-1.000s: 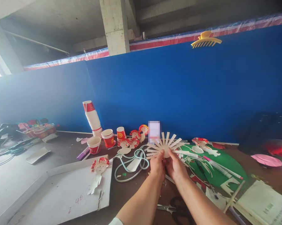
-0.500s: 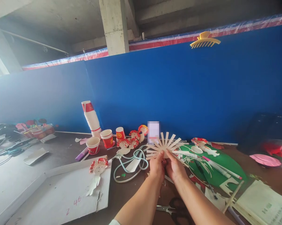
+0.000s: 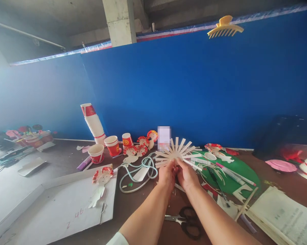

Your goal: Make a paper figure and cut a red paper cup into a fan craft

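Note:
Above the table I hold a paper cup cut into strips, its white strips fanned out like rays around the round base. My left hand pinches the lower edge from the left. On the right, my right hand is closed on the same edge, thumb near the other thumb. The curled fingers of both hands are partly hidden beneath. Scissors with black handles lie on the table below my forearms. A looped pale blue cord lies left of my hands, and a green round sheet lies to the right.
A tall stack of paper cups stands at the back left, near red cups. Several red-fringed paper figures lie behind the cord. A white cardboard tray is at the left, an open book at the right.
The view has tilted down and turned slightly to the right, so the scene sits shifted left and the scissors show more fully. Both hands keep their hold on the cut cup.

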The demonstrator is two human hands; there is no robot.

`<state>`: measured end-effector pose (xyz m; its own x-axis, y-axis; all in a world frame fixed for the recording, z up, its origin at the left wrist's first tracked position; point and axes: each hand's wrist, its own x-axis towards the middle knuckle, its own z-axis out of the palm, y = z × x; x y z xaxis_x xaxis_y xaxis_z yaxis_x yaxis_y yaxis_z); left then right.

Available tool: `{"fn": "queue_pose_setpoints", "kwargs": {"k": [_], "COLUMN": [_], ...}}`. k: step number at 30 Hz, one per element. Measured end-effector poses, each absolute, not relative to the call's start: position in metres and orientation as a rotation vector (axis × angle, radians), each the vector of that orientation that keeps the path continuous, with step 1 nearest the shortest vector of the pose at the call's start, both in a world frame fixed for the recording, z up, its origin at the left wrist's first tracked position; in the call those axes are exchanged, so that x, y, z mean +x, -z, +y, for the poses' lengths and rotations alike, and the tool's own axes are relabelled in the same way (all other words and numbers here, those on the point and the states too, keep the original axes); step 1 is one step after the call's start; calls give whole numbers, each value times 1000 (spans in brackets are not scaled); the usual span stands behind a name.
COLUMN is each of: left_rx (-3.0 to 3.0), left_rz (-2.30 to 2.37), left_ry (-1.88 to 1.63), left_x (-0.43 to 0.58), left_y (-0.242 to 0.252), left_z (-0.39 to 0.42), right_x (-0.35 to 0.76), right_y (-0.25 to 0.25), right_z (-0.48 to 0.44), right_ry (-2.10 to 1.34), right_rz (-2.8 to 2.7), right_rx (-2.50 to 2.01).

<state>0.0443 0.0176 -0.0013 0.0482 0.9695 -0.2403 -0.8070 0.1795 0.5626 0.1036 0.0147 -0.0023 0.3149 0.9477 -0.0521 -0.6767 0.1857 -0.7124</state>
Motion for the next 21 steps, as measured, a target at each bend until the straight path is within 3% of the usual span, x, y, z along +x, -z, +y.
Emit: {"fn": "queue_pose_setpoints", "kwargs": {"k": [14,21], "left_rx": [369,404], "left_rz": [684,700], "left_ry": [-1498,-1501], "left_x": [31,33], "left_y": [-4,3], "left_z": [23,27], "right_x": [122,188], "right_y": [-9,-45], "right_z": [1,-9], "right_ry": [-1021,-1014], "right_rz": [-915,-1097], "right_rx": [-1107,-1394]}}
